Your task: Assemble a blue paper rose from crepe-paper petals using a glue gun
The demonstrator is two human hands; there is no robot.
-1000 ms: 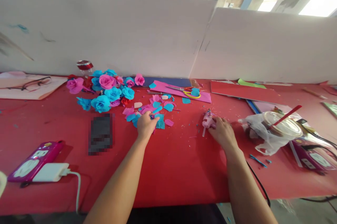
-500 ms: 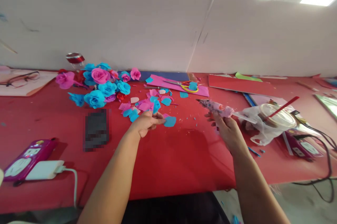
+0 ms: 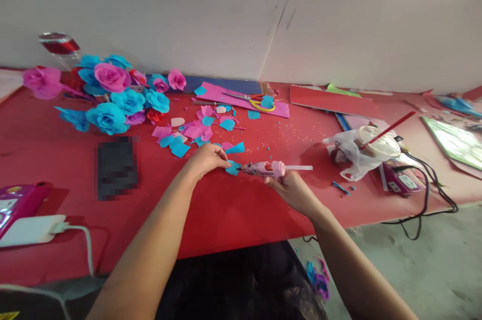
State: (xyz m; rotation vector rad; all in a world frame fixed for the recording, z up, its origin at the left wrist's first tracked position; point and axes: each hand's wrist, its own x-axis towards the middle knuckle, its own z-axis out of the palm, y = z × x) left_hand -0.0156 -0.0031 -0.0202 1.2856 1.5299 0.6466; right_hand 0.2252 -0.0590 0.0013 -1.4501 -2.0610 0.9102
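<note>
Between the thumb and finger of my left hand is a blue paper petal. A rolled blue paper piece juts out just beyond those fingers; whether they grip it too is hard to see. My right hand is closed around a pink glue gun, with a clear glue stick protruding from its back. The gun's nozzle is at the petal's right edge. Loose blue petals and pink petals lie scattered past my left hand.
Blue, pink and red paper flowers are heaped at the back left near a red-lidded jar. Yellow-handled scissors rest on a pink paper strip. To the right stand a lidded cup in a plastic bag and a power strip.
My right hand has brought the glue gun leftward to the petal in my left hand. The camera view has tilted down and shifted right.
</note>
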